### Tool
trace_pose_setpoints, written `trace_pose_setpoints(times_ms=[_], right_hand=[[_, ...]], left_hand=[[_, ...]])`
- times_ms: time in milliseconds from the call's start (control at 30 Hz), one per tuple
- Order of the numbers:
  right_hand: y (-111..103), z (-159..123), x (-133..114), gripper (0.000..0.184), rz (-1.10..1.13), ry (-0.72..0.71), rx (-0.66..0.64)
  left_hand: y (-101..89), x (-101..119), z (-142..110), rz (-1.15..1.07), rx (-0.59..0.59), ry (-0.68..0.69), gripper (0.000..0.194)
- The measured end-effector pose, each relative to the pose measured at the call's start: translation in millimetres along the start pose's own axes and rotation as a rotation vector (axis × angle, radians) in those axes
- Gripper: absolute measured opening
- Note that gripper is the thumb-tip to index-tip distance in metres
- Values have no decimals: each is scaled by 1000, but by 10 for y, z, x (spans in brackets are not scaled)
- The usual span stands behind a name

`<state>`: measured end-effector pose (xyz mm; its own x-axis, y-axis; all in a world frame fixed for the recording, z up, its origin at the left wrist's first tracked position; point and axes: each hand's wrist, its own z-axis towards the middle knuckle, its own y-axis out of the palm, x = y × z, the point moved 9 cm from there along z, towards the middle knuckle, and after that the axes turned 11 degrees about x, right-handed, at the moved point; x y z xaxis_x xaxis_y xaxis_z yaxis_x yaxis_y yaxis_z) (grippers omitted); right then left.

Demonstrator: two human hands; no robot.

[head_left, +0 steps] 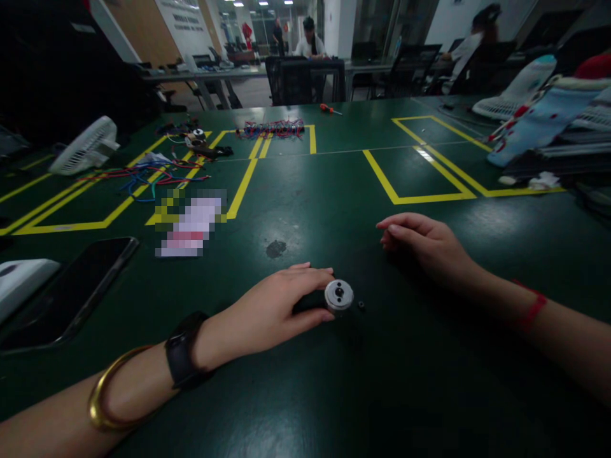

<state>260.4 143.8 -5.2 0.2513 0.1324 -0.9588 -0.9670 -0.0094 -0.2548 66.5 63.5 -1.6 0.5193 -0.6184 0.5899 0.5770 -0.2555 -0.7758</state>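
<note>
My left hand [281, 299] grips a small silver metal cylinder [338, 296] between thumb and fingers. The cylinder stands upright on the dark green table. Its round top face has a dark centre and small dark holes above and below it. Just right of it lies a tiny dark nut-like piece [361, 305], apart from both hands. Farther off to the right, my right hand [424, 245] rests low over the table with its fingers curled together. Whatever those fingertips may hold is hidden.
At left lie a black phone [71, 292], a blurred-out pale card [193, 226] and tangled wires [153, 172]. A bundle of coloured wires [272, 129] and an orange screwdriver [327, 109] are at the back. White fans [88, 146] stand on both sides. Yellow tape marks the table.
</note>
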Motion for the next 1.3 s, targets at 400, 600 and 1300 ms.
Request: trace_pose_setpoints(times_ms=[400, 600, 1300], right_hand=[[630, -596, -458, 22, -569, -530, -579], [600, -505, -492, 11, -436, -508, -471], [659, -724, -841, 28, -286, -534, -410]], left_hand=[[-2, 27, 12, -24, 2, 7, 40], [-3, 27, 13, -22, 5, 17, 41], [-18, 53, 16, -44, 26, 15, 37]])
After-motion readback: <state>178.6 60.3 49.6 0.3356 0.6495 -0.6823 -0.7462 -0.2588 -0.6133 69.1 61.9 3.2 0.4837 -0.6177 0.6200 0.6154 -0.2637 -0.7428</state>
